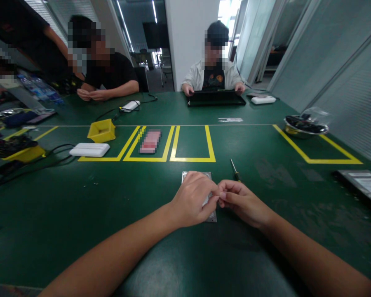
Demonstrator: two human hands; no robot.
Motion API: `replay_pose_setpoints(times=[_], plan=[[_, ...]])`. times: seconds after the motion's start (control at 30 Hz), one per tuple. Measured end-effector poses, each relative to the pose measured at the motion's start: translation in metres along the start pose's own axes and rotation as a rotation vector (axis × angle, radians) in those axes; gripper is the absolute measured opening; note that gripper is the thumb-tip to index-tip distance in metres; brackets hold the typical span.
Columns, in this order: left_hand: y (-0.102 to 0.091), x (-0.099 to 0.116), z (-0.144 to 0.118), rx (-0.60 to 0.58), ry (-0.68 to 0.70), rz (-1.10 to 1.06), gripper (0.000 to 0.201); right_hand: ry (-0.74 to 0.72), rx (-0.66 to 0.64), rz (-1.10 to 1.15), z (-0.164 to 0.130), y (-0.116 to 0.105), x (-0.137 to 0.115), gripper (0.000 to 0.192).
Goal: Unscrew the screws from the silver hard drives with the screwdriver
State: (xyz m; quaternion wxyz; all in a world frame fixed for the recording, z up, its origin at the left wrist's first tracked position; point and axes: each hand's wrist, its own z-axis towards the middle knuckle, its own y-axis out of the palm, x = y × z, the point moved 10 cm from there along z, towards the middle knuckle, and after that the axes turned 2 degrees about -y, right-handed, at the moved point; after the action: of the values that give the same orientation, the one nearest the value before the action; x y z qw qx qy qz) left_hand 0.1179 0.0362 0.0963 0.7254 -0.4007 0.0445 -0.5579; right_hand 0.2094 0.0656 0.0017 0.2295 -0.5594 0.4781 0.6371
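Note:
A flat silver rectangular metal piece, much like a hard drive [212,217], lies on the green table, mostly hidden by my left hand [191,198]. That hand is over it, thumb and forefinger pinched together. The fingertips of my right hand [243,203] meet them just right of the metal piece, also in a pinch. Whatever is between the fingers is too small or hidden to make out. Just beyond my right hand lies a screwdriver [236,174] with a thin shaft pointing away, its handle partly covered by the hand.
Yellow tape frames mark the table [64,218]. A pink phone-like item [150,141], a yellow bin [101,130] and a white power strip [90,149] lie left. A metal bowl [306,126] and a dark device [363,185] are right. Across sits a person [196,76] holding a black panel; others are left.

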Motion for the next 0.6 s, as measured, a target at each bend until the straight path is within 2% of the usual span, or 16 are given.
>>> replay_pose_setpoints(times=[0.4,0.6], plan=[[-0.0059,-0.0047,-0.0039,0.113,-0.024,-0.021,0.017,0.015,-0.002,0.044,-0.002,0.0017,0.0018,0.022],[-0.0062,-0.01,-0.0043,0.117,-0.081,-0.043,0.013,0.006,0.008,0.025,-0.0007,0.0018,0.0,0.022]])
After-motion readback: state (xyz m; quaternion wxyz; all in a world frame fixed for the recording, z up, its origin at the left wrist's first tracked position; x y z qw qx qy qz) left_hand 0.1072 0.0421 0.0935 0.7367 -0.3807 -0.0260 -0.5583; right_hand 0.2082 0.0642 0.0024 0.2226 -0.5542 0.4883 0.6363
